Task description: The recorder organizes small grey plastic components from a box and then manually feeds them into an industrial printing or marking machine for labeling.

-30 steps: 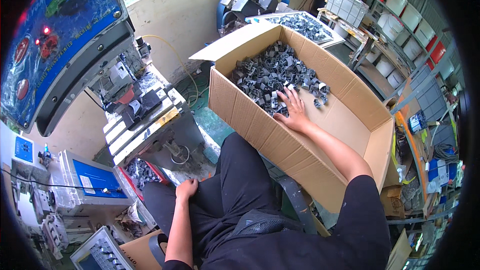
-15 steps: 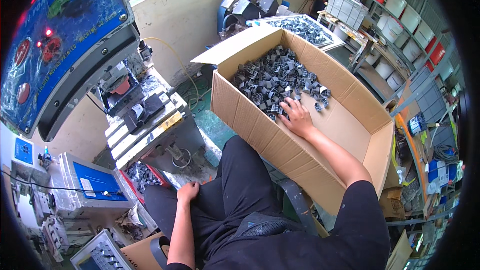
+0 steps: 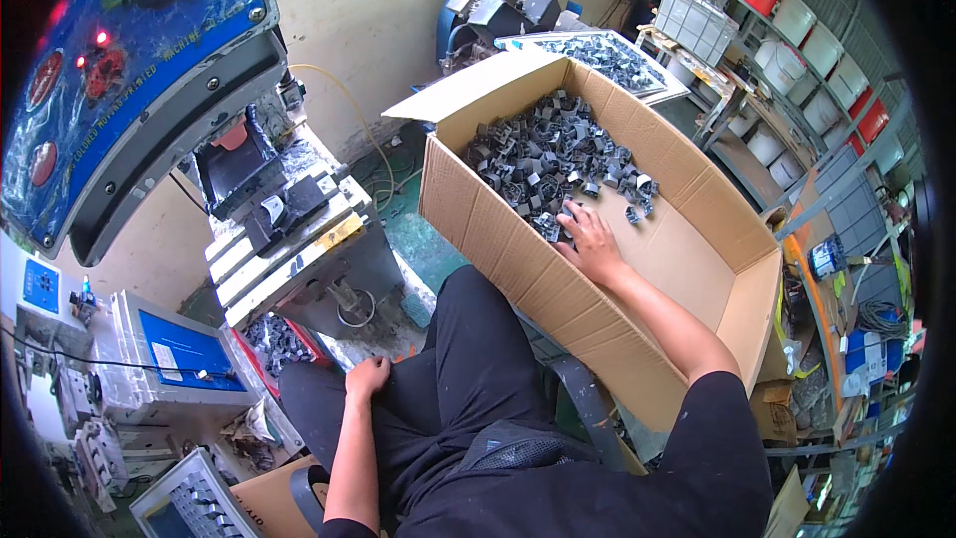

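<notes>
Inside a large cardboard box (image 3: 538, 229), small dark grey and black plastic parts (image 3: 538, 159) lie heaped toward the far left end. My right hand (image 3: 595, 249) reaches over the near side into the box, fingers apart and bent, with the fingertips at the heap's near edge. A few loose parts touch or lie beside those fingertips; none is plainly gripped. On my left thigh rests my left hand (image 3: 368, 376), its fingers curled closed with nothing visible in them. A single light-topped part (image 3: 272, 206) sits on the black fixture of the printing machine (image 3: 149, 70) at the left.
Beyond the box stands a tray (image 3: 647, 83) spread with more parts. A red bin (image 3: 306, 341) of parts is low beside the machine's base. Shelves with buckets (image 3: 780, 55) line the right. At lower left is a grey cabinet with a blue panel (image 3: 189, 354).
My right hand has shifted slightly toward me along the heap's edge, its fingers drawn closer together. At the machine, the dark tray area shows more openly. My left hand stays on the thigh.
</notes>
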A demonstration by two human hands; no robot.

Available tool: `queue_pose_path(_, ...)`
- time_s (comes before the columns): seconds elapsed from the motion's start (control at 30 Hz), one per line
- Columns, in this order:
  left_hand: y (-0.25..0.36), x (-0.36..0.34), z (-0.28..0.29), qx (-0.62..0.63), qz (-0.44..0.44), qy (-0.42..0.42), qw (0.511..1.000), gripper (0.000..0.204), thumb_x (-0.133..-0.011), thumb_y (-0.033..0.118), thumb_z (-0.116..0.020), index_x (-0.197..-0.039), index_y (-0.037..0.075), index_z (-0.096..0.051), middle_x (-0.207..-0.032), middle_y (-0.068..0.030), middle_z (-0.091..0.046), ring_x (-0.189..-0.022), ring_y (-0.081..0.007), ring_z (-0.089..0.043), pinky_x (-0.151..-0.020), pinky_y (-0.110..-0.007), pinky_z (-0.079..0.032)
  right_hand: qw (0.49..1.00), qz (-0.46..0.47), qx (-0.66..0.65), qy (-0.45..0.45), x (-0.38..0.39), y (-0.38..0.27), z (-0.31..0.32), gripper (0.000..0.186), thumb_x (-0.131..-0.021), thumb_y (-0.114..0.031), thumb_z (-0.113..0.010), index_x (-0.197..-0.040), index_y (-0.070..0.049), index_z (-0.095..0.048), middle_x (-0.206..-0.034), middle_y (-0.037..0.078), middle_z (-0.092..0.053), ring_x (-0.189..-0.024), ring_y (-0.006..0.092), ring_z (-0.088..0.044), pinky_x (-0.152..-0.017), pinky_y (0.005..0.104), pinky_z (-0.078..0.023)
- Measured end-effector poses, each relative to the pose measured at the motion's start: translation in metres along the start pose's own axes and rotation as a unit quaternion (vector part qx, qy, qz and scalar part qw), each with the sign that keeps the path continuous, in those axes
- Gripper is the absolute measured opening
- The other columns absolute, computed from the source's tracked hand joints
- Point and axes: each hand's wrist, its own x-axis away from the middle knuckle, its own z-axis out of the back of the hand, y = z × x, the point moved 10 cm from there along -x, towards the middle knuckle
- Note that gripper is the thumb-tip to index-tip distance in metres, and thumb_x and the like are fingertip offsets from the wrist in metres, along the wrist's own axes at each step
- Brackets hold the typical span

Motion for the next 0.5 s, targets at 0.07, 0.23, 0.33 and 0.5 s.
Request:
queue_pose_path(0.07,-0.003,0.000,-0.002,0.002,0.000,0.000,1.000,0.049,-0.093,0.047,-0.039,-0.118,0.020,-0.070,-0.113,-0.0187,-0.069,-0.108,-0.0373,-0.065,-0.095,-0.046,-0.050,0.999,0.034,-0.020,-0.004,-0.001,-0.010,0.001,0.052,-0.083,-0.035,-0.071,-0.127,-0.015,-0.051,-0.139,0.016,-0.048,-0.122,0.0346,-0.048,-0.097,0.0466,-0.044)
queue_pose_path(0.23,-0.003,0.000,-0.004,-0.005,0.005,-0.008,1.000,0.049,-0.092,0.047,-0.038,-0.119,0.021,-0.069,-0.114,-0.0182,-0.069,-0.108,-0.0373,-0.065,-0.095,-0.045,-0.050,0.997,0.074,0.013,-0.025,0.010,-0.024,-0.005,0.050,-0.082,-0.033,-0.071,-0.125,-0.016,-0.052,-0.138,0.017,-0.050,-0.117,0.0335,-0.054,-0.087,0.0462,-0.052)
queue_pose_path(0.33,-0.003,-0.001,-0.004,0.000,0.000,-0.008,1.000,0.050,-0.092,0.047,-0.038,-0.119,0.020,-0.070,-0.114,-0.0180,-0.069,-0.109,-0.0372,-0.064,-0.096,-0.045,-0.049,0.995,0.094,0.030,-0.013,0.012,-0.034,-0.004,0.050,-0.083,-0.033,-0.070,-0.127,-0.018,-0.051,-0.137,0.018,-0.051,-0.111,0.0342,-0.058,-0.077,0.0451,-0.058)
queue_pose_path(0.5,-0.006,-0.001,-0.004,-0.001,0.005,-0.008,1.000,0.050,-0.092,0.047,-0.038,-0.119,0.020,-0.070,-0.115,-0.0174,-0.069,-0.109,-0.0364,-0.064,-0.096,-0.044,-0.049,0.999,-0.006,0.027,-0.040,-0.003,-0.024,-0.004,0.048,-0.085,-0.022,-0.066,-0.131,-0.019,-0.050,-0.138,0.016,-0.048,-0.113,0.0339,-0.056,-0.077,0.0452,-0.058)
